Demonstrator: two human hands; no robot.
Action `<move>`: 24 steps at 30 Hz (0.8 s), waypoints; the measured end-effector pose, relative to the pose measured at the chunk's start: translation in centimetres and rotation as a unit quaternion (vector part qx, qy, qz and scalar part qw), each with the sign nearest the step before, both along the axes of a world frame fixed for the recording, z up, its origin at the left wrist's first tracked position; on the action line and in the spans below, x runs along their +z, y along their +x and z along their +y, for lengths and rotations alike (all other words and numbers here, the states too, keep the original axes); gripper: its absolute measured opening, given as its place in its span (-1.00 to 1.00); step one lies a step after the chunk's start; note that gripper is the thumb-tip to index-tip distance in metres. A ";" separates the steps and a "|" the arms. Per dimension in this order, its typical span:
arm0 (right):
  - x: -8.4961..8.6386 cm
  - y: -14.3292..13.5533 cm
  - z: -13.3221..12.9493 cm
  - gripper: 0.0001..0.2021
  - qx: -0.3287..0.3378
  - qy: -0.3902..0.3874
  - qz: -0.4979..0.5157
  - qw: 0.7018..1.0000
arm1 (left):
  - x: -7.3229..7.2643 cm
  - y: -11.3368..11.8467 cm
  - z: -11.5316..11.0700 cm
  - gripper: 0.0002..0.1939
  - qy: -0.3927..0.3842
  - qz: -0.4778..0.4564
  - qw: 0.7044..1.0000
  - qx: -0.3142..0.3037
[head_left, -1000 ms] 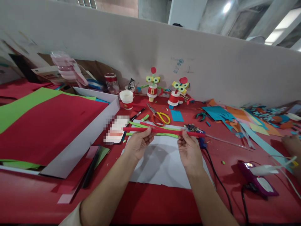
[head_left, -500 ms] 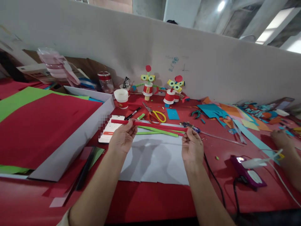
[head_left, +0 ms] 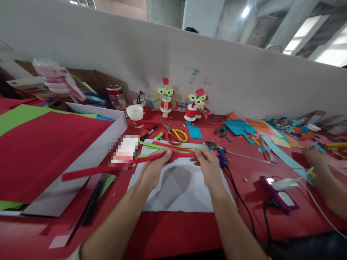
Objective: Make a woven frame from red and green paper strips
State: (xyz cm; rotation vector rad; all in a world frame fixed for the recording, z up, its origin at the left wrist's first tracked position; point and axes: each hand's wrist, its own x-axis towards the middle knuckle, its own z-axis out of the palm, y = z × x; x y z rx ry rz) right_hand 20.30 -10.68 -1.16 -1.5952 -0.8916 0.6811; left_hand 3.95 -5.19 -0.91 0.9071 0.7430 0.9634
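Note:
A long red paper strip (head_left: 108,168) runs through both my hands above sheets of white paper (head_left: 179,196). My left hand (head_left: 153,171) pinches it partway along, and its long free part slants out to the left past the pixelated phone (head_left: 126,150). At the strip's other end, the fingertips of my right hand (head_left: 210,168) are closed on it. Just beyond my hands, several green paper strips (head_left: 146,144) and another red strip (head_left: 165,145) lie on the white paper. A blue glue gun (head_left: 222,157) rests right of my right hand.
Scissors (head_left: 179,134), a black marker (head_left: 149,133) and white-and-red paper cups (head_left: 135,117) are behind the strips. Two paper-cup figures (head_left: 166,104) stand by the partition. A box (head_left: 78,173) with coloured sheets is left; a purple power socket (head_left: 280,196) and another person's hand (head_left: 314,157) are right.
My hands have come closer together, the left sliding along the strip, so a long part now sticks out leftward. The camera view has shifted slightly to the right.

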 end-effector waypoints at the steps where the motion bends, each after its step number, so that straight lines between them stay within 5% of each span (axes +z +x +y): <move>1: -0.2 0.4 0.0 -0.85 -0.008 -0.021 -0.127 0.992 | 0.0 -0.3 0.4 -0.77 -0.010 -0.002 0.999 0.036; 3: -0.6 1.2 0.1 -0.88 -0.006 -0.075 -0.351 0.933 | 0.2 -1.1 1.4 -0.75 -0.018 -0.025 0.991 0.127; 6: -1.2 1.6 0.4 -0.85 0.015 -0.143 -0.494 0.857 | 0.9 -2.4 2.7 -0.71 -0.022 -0.067 0.969 0.235; 14: -1.3 1.1 0.3 -0.82 0.013 -0.121 -0.557 0.821 | 1.8 -3.9 3.3 -0.71 -0.021 -0.120 0.930 0.347; 19: 1.3 1.2 -0.7 -0.83 -0.007 -0.004 -0.482 0.876 | 2.0 -3.6 3.0 -0.67 0.046 -0.101 0.935 0.338; 22: 3.6 0.1 -0.4 -0.88 -0.056 0.117 -0.296 0.946 | 1.8 -2.8 2.6 -0.69 0.046 -0.074 0.947 0.309; 24: 4.5 -1.0 0.3 -0.87 -0.027 0.168 -0.124 0.978 | 1.5 -2.2 2.3 -0.70 0.036 -0.052 0.964 0.258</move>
